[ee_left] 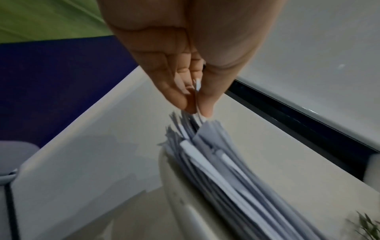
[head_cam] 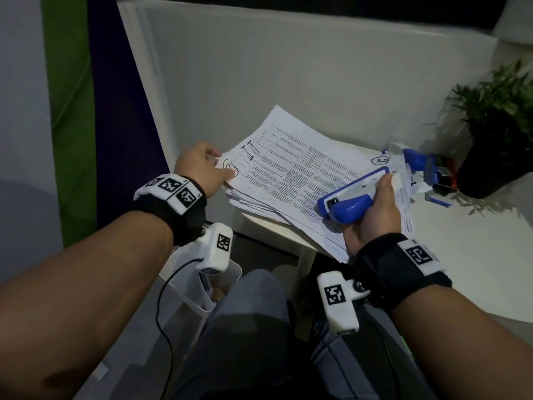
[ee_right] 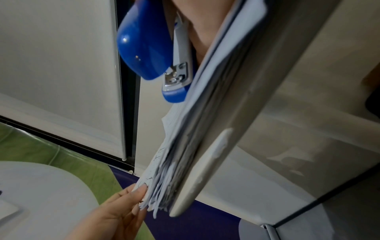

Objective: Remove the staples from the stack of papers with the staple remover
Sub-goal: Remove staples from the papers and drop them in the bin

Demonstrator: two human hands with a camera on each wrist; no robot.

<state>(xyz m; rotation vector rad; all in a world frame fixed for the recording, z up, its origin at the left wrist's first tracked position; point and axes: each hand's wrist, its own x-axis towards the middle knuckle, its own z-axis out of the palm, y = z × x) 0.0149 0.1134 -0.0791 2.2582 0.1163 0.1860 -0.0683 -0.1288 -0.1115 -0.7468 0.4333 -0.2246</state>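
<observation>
Blue-and-white plastic staple remover [head_cam: 350,197] is sitting clenched in your right hand [head_cam: 372,215] over the near corner of the printed paper stack [head_cam: 288,174] on the white table [head_cam: 461,255], while your left hand [head_cam: 202,171] fingers [ee_left: 202,104] are pinching the far corner, likely steadying the sheets.

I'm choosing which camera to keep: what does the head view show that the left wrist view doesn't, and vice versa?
Only the head view shows the right hand gripping the blue tool and the clutter beside the potted plant. Only the left wrist view shows the left hand's fingertips pinching sheet corners, and the stack's fanned edges. Both show the left hand at the stack of papers.
</observation>
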